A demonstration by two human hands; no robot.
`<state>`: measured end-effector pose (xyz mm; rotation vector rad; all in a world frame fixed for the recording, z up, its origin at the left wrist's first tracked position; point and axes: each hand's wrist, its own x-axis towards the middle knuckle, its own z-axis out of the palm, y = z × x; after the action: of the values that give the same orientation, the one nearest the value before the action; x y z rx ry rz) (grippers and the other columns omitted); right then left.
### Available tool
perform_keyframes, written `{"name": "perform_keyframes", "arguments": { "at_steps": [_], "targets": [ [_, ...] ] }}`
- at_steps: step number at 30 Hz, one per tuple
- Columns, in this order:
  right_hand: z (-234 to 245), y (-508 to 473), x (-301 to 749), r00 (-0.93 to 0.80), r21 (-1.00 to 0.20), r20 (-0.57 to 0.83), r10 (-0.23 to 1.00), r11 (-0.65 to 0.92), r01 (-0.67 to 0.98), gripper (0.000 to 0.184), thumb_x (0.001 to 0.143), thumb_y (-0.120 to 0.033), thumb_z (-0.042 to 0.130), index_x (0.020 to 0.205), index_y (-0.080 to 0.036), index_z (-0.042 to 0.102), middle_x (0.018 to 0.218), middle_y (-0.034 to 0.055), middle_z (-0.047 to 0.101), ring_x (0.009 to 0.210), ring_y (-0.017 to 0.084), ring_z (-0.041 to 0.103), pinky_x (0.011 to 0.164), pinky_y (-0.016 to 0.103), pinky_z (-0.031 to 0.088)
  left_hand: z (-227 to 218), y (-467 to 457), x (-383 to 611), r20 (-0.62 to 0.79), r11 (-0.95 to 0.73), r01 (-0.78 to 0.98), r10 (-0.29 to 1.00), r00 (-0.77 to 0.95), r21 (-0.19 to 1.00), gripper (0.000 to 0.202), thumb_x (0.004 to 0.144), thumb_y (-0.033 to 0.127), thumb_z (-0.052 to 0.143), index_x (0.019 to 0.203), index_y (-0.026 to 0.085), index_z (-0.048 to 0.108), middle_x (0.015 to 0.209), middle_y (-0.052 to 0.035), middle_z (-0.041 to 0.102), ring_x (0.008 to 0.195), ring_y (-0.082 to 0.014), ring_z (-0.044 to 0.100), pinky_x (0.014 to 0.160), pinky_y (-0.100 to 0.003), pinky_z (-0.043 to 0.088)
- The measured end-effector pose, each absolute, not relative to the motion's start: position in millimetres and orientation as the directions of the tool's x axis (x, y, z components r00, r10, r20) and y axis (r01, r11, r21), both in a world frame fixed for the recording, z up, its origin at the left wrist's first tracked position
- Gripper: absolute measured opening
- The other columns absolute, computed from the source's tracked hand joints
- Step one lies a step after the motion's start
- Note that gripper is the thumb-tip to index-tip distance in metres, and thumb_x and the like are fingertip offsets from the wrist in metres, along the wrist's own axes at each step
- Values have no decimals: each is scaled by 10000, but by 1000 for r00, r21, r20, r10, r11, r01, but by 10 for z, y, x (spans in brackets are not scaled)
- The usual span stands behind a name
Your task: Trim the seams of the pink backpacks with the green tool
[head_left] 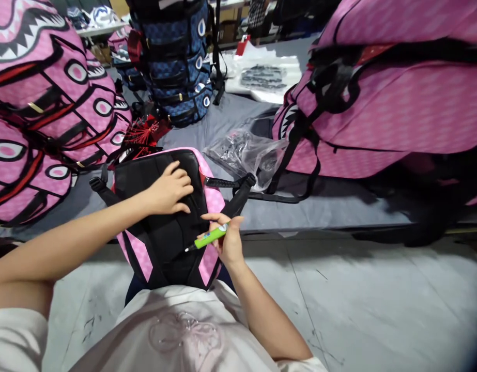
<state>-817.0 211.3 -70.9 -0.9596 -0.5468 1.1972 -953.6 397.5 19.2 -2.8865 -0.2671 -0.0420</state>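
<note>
A pink backpack [213, 199] with a black padded back panel lies face down on my lap, its top leaning on the grey table edge. My left hand [169, 190] rests flat on the black panel, fingers stretched out. My right hand [226, 240] is closed round a green pen-like tool [209, 237], its dark tip pointing left at the panel's lower right. A black shoulder strap [238, 194] runs up past my right hand.
Pink shark-face backpacks [36, 113] are piled at the left and more pink backpacks [397, 103] at the right. A stack of blue backpacks [176, 62] stands behind. A clear plastic bag [248, 155] lies on the grey table [339, 206]. Pale floor [358, 299] lies below.
</note>
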Motion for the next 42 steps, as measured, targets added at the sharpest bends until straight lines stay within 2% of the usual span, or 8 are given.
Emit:
{"name": "perform_keyframes", "arguments": {
  "at_steps": [2,5,7,10,14,20,32,42],
  "targets": [
    [-622,2096,-8082,351,-838,-119,929,96,-538,949,730,-979,369,1042,-150,710,444,-48,538,323,109,471,503,298,563,105,3858,-9563,64,-967,172,163,985,-188,509,784,586,758,1018,137,710,1025,-109,693,1134,-323,552,1198,-646,275],
    [-497,2071,-7965,405,-856,-102,909,127,-502,831,755,-902,516,1150,-183,648,708,35,735,512,156,640,647,358,614,22,3803,-9601,114,-972,208,195,974,-112,495,753,524,812,1039,132,711,1047,-116,697,1160,-339,546,1197,-692,258],
    [-431,2076,-7954,442,-885,-80,893,141,-443,666,747,-742,711,1137,-210,625,822,35,752,627,165,670,706,375,616,-25,3795,-9619,143,-974,217,207,968,-59,493,737,510,828,1056,152,714,1064,-112,695,1208,-360,521,1180,-730,254],
    [-394,2138,-8060,523,-929,-47,851,155,-336,514,715,-495,842,1089,-235,605,764,-35,691,601,127,608,671,326,588,-103,3761,-9633,191,-968,251,244,951,-13,478,723,490,843,1054,170,714,1076,-113,680,1288,-396,470,1154,-758,277],
    [-475,2290,-8253,666,-987,62,743,145,-70,326,809,-460,746,944,-214,580,657,-53,604,520,106,534,523,241,471,-194,3681,-9671,251,-961,276,273,929,22,411,726,426,851,991,147,703,1086,-130,668,1311,-410,461,1155,-765,291],
    [-631,2393,-8321,716,-949,305,629,134,287,262,850,-428,651,774,-205,539,588,-51,555,492,108,529,496,234,433,-261,3582,-9784,375,-975,220,220,901,44,219,819,341,774,896,163,673,1102,-99,682,1321,-386,481,1157,-775,305],
    [-616,2347,-8319,561,-825,446,698,76,561,210,882,-373,623,769,-213,548,581,-53,567,476,106,520,486,235,429,-325,3553,-9787,428,-975,218,211,879,34,247,763,278,832,888,147,664,1117,-110,694,1369,-424,472,1136,-775,349],
    [-608,2372,-8318,495,-738,542,679,104,666,191,900,-344,622,775,-212,563,630,-35,594,489,109,544,502,236,446,-357,3563,-9772,427,-974,226,211,879,16,273,753,295,844,890,138,667,1128,-118,696,1361,-424,478,1150,-760,345]
  ]
}}
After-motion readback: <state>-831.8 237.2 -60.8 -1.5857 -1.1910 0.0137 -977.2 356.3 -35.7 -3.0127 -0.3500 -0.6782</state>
